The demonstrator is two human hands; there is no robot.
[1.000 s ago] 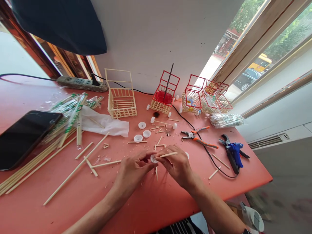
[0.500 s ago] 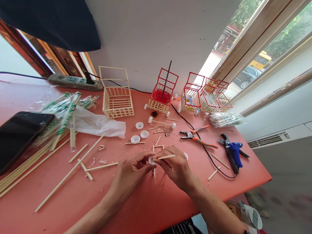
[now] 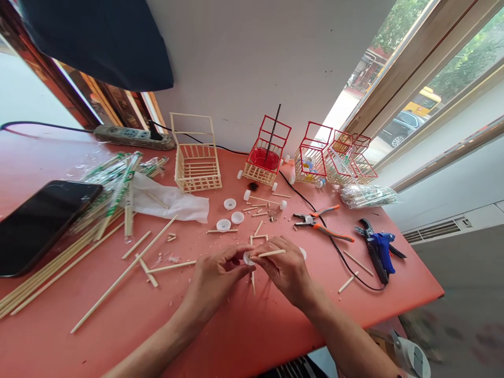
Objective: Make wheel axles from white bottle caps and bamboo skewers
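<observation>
My left hand point(image 3: 214, 277) pinches a small white bottle cap point(image 3: 248, 258) between thumb and fingers, just above the red table point(image 3: 244, 325). My right hand point(image 3: 284, 269) is closed on a short wooden stick point(image 3: 271, 253) whose left end meets the cap. Both hands touch at the fingertips near the table's middle front. Three more white caps point(image 3: 230, 214) lie a little beyond the hands among short stick offcuts.
Behind stand a plain wooden stick cart point(image 3: 196, 157) and several red-framed carts point(image 3: 268, 152). Orange-handled pliers point(image 3: 321, 223) and a blue glue gun point(image 3: 378, 251) lie right. A phone point(image 3: 37, 223), wrapped chopsticks point(image 3: 114, 184), long sticks and white tissue point(image 3: 169, 199) lie left. A power strip point(image 3: 134, 137) sits by the wall.
The hands stay together on the cap and stick with hardly any movement; only the camera view has shifted slightly.
</observation>
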